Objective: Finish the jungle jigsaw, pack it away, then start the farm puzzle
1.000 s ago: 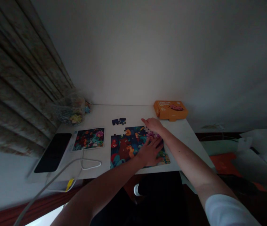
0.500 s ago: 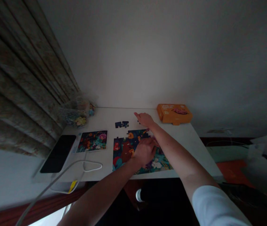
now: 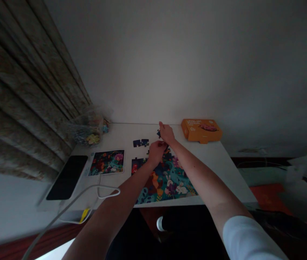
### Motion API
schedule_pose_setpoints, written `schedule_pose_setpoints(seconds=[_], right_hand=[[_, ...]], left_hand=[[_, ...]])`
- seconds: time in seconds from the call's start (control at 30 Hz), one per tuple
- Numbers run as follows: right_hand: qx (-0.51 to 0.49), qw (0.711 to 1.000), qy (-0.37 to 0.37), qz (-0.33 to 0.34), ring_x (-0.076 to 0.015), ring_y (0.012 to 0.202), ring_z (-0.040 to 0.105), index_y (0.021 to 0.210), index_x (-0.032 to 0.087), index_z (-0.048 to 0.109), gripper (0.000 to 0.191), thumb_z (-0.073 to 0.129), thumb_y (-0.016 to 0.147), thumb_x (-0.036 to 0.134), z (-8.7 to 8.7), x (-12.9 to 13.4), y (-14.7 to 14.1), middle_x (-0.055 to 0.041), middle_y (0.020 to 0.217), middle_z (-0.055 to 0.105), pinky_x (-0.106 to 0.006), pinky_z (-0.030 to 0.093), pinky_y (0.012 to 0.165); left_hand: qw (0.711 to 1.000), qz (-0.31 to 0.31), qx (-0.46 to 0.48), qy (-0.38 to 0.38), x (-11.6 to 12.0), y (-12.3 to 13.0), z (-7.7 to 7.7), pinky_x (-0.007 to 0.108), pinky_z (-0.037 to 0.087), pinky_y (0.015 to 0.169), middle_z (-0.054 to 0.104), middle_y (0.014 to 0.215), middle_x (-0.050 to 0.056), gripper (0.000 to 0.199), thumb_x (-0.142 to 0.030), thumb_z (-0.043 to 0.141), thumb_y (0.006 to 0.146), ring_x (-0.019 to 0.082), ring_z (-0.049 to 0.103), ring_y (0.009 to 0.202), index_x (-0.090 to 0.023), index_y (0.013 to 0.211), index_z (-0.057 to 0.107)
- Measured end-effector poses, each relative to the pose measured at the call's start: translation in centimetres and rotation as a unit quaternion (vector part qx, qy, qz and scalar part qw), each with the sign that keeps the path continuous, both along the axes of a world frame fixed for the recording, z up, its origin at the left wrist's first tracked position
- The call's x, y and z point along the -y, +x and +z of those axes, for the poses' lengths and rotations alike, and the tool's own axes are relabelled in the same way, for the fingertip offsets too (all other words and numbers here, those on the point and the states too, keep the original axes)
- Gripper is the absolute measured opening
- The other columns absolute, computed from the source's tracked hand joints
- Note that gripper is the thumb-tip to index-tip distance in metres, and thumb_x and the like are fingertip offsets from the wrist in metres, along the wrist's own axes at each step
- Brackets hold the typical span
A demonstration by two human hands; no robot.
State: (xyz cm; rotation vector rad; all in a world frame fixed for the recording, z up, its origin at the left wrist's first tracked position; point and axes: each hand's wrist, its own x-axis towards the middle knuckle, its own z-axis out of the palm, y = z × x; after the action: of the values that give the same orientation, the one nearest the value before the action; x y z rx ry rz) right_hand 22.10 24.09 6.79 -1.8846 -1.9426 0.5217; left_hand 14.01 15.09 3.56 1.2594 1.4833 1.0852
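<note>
A colourful jigsaw puzzle (image 3: 166,184), partly joined, lies at the table's front edge with forest animals on it. My right hand (image 3: 166,133) is closed on a dark puzzle piece (image 3: 158,133) just beyond the puzzle's far edge. Close below it, over the top part of the puzzle, my left hand (image 3: 157,150) has its fingers pinched together; what they hold is hidden. Two dark loose pieces (image 3: 140,143) lie side by side to the left of my hands. My forearms cover parts of the puzzle.
Left of the puzzle lie a picture card (image 3: 106,162) and a black phone (image 3: 67,177). A white cable (image 3: 107,186) loops near them. At the back left sits a clear plastic bag (image 3: 85,131) with small items; an orange puzzle box (image 3: 201,130) stands back right.
My left hand has moved up and away from the middle of the puzzle toward its far edge, close to my right hand. My right hand has lifted slightly, with the dark puzzle piece showing.
</note>
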Motion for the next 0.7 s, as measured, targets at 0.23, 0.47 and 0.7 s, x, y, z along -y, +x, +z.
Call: schedule_pose_setpoints(seconds=[0.23, 0.47, 0.7], right_hand=[[0.040, 0.998, 0.043, -0.019, -0.0309, 0.114, 0.070, 0.117, 0.009, 0.071, 0.081, 0.005, 0.109, 0.055, 0.3, -0.5, -0.6, -0.0257, 0.111, 0.075, -0.036, 0.052, 0.094], [0.013, 0.997, -0.062, 0.040, -0.0273, 0.106, 0.073, 0.103, 0.009, 0.077, 0.066, 0.026, 0.111, 0.050, 0.7, -1.3, 0.1, -0.0226, 0.106, 0.078, -0.030, 0.052, 0.090], [-0.033, 0.991, -0.116, 0.065, -0.0220, 0.083, 0.075, 0.084, 0.009, 0.078, 0.066, 0.033, 0.110, 0.049, 1.1, -1.4, 2.4, -0.0164, 0.092, 0.080, -0.025, 0.050, 0.075]], left_hand=[[0.994, -0.007, -0.099, 0.050, -0.4, -0.3, 1.6, 0.034, 0.051, 0.076, 0.073, 0.075, 0.008, 0.018, -0.025, 0.059, 0.085, 0.023, 0.069, 0.076, -0.017, 0.074, 0.071], [0.998, -0.013, 0.060, 0.016, -0.7, -0.3, 0.2, 0.031, 0.055, 0.071, 0.069, 0.073, 0.003, 0.020, -0.035, 0.065, 0.081, 0.018, 0.065, 0.072, -0.016, 0.078, 0.071], [0.989, -0.005, 0.146, -0.031, -0.6, -0.2, -0.1, 0.030, 0.056, 0.068, 0.068, 0.075, 0.003, 0.030, -0.046, 0.076, 0.075, 0.018, 0.066, 0.071, -0.016, 0.081, 0.071]])
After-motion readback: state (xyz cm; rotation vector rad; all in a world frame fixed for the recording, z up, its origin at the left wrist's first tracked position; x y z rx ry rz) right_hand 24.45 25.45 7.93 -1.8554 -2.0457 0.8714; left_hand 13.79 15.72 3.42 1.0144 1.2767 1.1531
